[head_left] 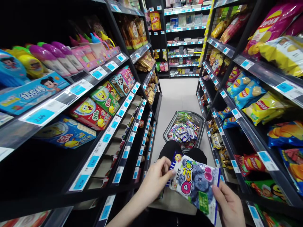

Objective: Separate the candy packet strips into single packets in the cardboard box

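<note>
A white and purple bag of gummy candy [194, 183], printed with blueberries and "QQ", is stretched between my two hands over my lap. My left hand [159, 175] pinches its left end with thumb and fingers. Behind that end, at the same fingers, shows part of a second packet [174, 160] with blue and white stripes. My right hand [228, 201] grips the right edge, thumb in front and the other fingers partly hidden behind it. Beyond my knees a grey shopping basket [201, 126] stands on the floor, holding many similar small candy packets [184, 129].
Shelves line both sides of the narrow aisle. On the left are toy-shaped candy tubes [56, 53] and snack boxes [91, 113]. Chip bags [262, 107] fill the right shelves. Pale floor [178, 93] leads to a stocked back shelf [186, 42].
</note>
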{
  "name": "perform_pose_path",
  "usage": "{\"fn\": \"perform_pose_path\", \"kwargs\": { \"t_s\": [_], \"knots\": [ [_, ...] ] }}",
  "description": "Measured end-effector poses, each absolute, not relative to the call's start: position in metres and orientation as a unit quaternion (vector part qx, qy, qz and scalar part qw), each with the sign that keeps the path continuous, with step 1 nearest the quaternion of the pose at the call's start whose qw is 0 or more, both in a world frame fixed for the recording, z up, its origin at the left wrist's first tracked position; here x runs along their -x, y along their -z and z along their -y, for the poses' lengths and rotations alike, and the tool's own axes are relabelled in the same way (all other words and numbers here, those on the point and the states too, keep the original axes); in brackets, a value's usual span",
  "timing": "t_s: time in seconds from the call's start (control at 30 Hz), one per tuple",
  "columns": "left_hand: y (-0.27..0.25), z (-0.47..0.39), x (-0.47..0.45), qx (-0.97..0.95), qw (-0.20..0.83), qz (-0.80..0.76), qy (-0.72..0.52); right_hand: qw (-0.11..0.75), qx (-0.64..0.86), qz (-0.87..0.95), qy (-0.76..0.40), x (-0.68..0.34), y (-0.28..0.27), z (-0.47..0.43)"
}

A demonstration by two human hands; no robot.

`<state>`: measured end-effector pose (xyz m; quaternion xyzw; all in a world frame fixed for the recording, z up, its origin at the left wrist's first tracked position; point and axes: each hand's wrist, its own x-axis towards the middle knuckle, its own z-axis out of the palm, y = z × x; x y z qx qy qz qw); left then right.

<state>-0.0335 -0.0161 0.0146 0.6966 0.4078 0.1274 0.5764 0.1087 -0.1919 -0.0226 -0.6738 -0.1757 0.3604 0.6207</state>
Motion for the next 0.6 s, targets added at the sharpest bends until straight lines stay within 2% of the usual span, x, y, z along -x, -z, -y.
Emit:
{"fn": "perform_pose_path", "kwargs": {
  "t_s": [0.03, 0.1, 0.17, 0.23, 0.37, 0.4, 0.43, 0.53, 0.6],
  "knots": [
    [-0.014, 0.022, 0.034, -0.699, 0.581, -0.389, -0.147, 0.614, 0.686, 0.219, -0.322, -0.103, 0.017, 0.186],
    [-0.013, 0.035, 0.033, -0.657, 0.678, -0.307, -0.123, 0.579, 0.700, 0.334, -0.252, -0.093, 0.007, 0.172],
    [-0.010, 0.046, 0.031, -0.558, 0.794, -0.229, -0.071, 0.541, 0.677, 0.444, -0.228, -0.086, 0.002, 0.160],
    [-0.006, 0.053, 0.028, -0.454, 0.857, -0.233, -0.073, 0.534, 0.652, 0.492, -0.218, -0.084, 0.002, 0.155],
    [-0.003, 0.054, 0.025, -0.340, 0.891, -0.285, -0.099, 0.575, 0.742, 0.334, -0.079, -0.097, 0.009, 0.166],
    [-0.003, 0.054, 0.024, -0.333, 0.894, -0.283, -0.097, 0.580, 0.762, 0.280, -0.075, -0.102, 0.011, 0.171],
    [-0.003, 0.053, 0.024, -0.331, 0.896, -0.280, -0.097, 0.593, 0.761, 0.238, -0.112, -0.107, 0.012, 0.175],
    [-0.002, 0.052, 0.023, -0.358, 0.881, -0.284, -0.121, 0.663, 0.649, 0.164, -0.334, -0.114, 0.016, 0.184],
    [0.000, 0.051, 0.023, -0.401, 0.855, -0.295, -0.148, 0.690, 0.599, 0.122, -0.388, -0.114, 0.019, 0.188]
  ]
}}
